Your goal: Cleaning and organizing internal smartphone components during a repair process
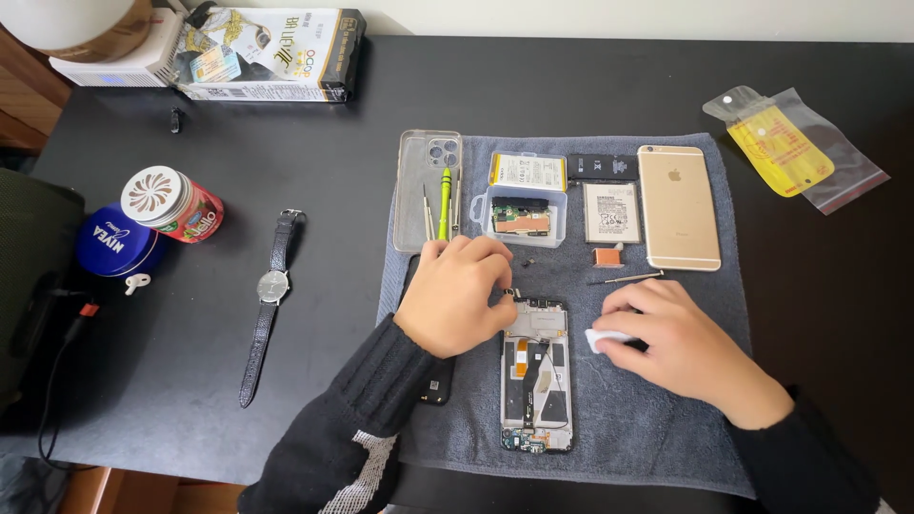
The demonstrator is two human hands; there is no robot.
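An opened phone frame (pixel 537 376) with bare circuitry lies on a grey towel (pixel 657 419) in front of me. My left hand (pixel 457 290) rests at the frame's top left corner, its fingertips pinched on a tiny part there. To the right of the frame, my right hand (pixel 681 345) presses a small white pad (pixel 602 338) onto the towel. A thin screwdriver (pixel 628 278) lies just above the right hand.
On the towel's far half lie a clear phone case (pixel 419 181), a green-handled tool (pixel 444 202), tweezers, a small clear box (pixel 524 214) with a circuit board, two batteries and a gold phone (pixel 678 207). A wristwatch (pixel 271 295), tins and a plastic bag (pixel 790 148) lie on the black table.
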